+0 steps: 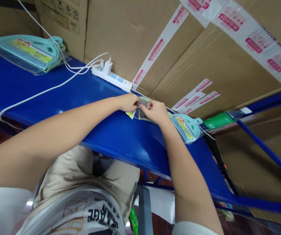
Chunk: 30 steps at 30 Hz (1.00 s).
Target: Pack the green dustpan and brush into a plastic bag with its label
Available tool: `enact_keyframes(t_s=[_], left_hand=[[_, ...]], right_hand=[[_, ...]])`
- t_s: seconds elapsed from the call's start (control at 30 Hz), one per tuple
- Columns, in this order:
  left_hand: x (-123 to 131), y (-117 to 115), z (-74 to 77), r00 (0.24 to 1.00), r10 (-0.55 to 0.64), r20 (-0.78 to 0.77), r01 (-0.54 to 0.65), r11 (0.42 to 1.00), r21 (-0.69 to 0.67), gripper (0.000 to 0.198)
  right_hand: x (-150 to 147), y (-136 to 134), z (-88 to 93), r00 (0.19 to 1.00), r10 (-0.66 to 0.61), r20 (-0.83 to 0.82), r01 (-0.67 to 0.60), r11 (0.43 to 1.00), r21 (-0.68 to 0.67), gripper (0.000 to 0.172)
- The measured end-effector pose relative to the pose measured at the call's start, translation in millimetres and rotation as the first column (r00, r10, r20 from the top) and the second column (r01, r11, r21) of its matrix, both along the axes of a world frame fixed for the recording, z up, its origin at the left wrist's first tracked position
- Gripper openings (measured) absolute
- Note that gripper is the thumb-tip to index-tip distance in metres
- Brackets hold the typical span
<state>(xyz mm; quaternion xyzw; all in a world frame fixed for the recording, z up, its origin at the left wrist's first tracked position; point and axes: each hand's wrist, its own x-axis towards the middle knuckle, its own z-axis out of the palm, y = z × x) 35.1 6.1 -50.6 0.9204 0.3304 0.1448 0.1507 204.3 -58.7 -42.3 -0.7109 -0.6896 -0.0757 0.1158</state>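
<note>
At the back of the blue shelf, my left hand (130, 101) and my right hand (156, 111) are close together with curled fingers. Between and beneath them lies a clear plastic bag (144, 113) with a pale green edge. My right thumb and fingers pinch at this bag. The left fingertips are pinched too, but what is in them is too small to make out. A yellow and white printed card (131, 114) sticks out just below my left hand. Right of my right wrist lies a light-blue dustpan-shaped item (185, 125) in clear wrapping with a yellow label.
A similar light-blue wrapped item (30, 50) lies at the far left. A white power strip (112, 78) with plugs and a loose white cable (45, 88) is behind my left arm. Large taped cardboard boxes (121, 32) form the back. A green package (218, 120) is at right.
</note>
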Motion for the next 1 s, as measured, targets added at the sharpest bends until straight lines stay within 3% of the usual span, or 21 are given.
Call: enact_keyframes(t_s=[0.1,0.2,0.37,0.67,0.8,1.0], left_hand=[[-1,-1,3.6,0.998,0.060,0.029,-0.060,0.998,-0.018,0.036],[-2,-2,6.0,0.994,0.103,0.043,-0.102,0.994,-0.034,0.038],[-3,0,4.8,0.985,0.162,0.065,-0.158,0.986,-0.053,0.037],[1,9,-4.2,0.930,0.207,0.304,-0.173,0.976,-0.134,0.035],[1,11,-4.5,0.895,0.228,0.383,-0.169,0.969,-0.180,0.031],[1,11,-3.7,0.871,0.247,0.424,-0.157,0.959,-0.235,0.029]], right_hand=[[-16,-13,6.7,1.000,0.022,0.014,-0.022,0.999,-0.040,0.023],[-26,-21,8.4,0.997,-0.015,0.071,0.020,0.998,-0.068,0.034],[-25,-20,3.3,0.998,-0.023,0.067,0.031,0.993,-0.117,0.031],[-34,-18,-2.0,0.997,-0.079,0.016,0.079,0.997,-0.003,0.038],[-45,-19,-3.1,0.987,-0.151,0.053,0.153,0.988,-0.035,0.038],[-51,-22,1.6,0.984,-0.163,0.065,0.166,0.985,-0.045,0.039]])
